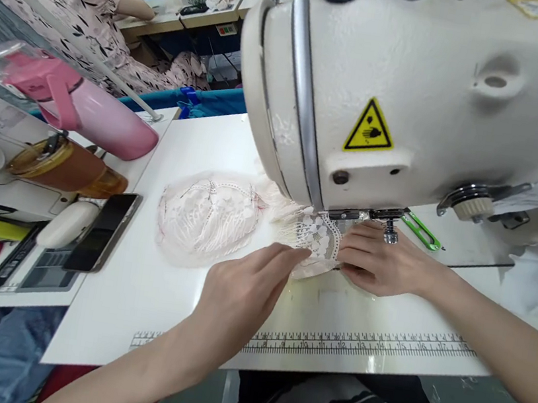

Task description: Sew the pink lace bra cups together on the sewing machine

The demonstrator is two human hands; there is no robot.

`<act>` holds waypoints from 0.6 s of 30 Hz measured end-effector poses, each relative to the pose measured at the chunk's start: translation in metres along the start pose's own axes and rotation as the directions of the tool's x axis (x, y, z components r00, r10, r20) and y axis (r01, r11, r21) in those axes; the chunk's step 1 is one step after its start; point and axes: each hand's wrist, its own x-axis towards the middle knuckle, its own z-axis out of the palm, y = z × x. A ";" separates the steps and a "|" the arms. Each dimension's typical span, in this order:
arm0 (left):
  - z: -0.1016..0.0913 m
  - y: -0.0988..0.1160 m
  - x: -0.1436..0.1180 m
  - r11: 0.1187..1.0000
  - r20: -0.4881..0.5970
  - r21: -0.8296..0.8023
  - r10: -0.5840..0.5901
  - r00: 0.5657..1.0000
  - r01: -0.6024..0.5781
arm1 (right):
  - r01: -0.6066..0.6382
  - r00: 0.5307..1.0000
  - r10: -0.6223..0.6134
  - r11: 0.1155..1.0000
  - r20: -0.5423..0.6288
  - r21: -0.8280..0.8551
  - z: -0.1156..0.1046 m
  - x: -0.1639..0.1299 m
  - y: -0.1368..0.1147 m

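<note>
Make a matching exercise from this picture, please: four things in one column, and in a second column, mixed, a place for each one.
Things:
1. pink bottle
2. phone
3. green snips
4. lace fabric

Places:
A. on the white table, under the fingers of both hands, the left hand and the right hand
B. lying on its side at the far left, above a brown bottle
C. behind the right hand, under the sewing machine
D. at the left edge of the white table, screen dark

Pairs: 1-B, 2-D, 3-C, 4-A
</note>
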 end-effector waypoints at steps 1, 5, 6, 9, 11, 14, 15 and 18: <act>-0.005 0.001 0.005 0.998 0.057 -0.040 -0.047 0.997 0.049 | 0.010 1.000 -0.011 1.000 -0.015 -0.017 0.000 0.000 0.001; -0.003 0.001 0.020 0.993 0.192 -0.109 -0.015 0.981 0.037 | 0.030 0.995 -0.040 0.995 -0.096 -0.100 -0.003 0.001 0.002; 0.002 0.001 0.022 0.993 0.205 -0.116 0.022 0.979 0.002 | 0.037 0.993 -0.050 0.993 -0.107 -0.113 -0.004 0.001 0.002; 0.023 -0.004 0.023 0.989 0.181 -0.080 0.136 0.974 -0.123 | 0.050 0.989 -0.070 0.988 -0.132 -0.147 -0.007 0.002 0.002; 0.037 -0.006 0.021 0.977 0.087 0.004 0.211 0.974 -0.212 | 0.047 0.986 -0.071 0.987 -0.150 -0.155 -0.008 0.002 0.002; 0.050 -0.007 0.017 0.945 -0.053 0.114 0.315 0.948 -0.308 | 0.013 0.993 -0.025 0.995 -0.114 -0.102 -0.003 0.001 0.003; 0.051 -0.006 0.016 0.937 -0.078 0.131 0.334 0.939 -0.323 | -0.005 0.997 -0.001 0.997 -0.080 -0.073 -0.001 0.001 0.003; 0.053 -0.005 0.014 0.933 -0.118 0.146 0.348 0.930 -0.330 | -0.052 0.998 0.053 0.998 0.026 -0.018 0.004 0.000 0.002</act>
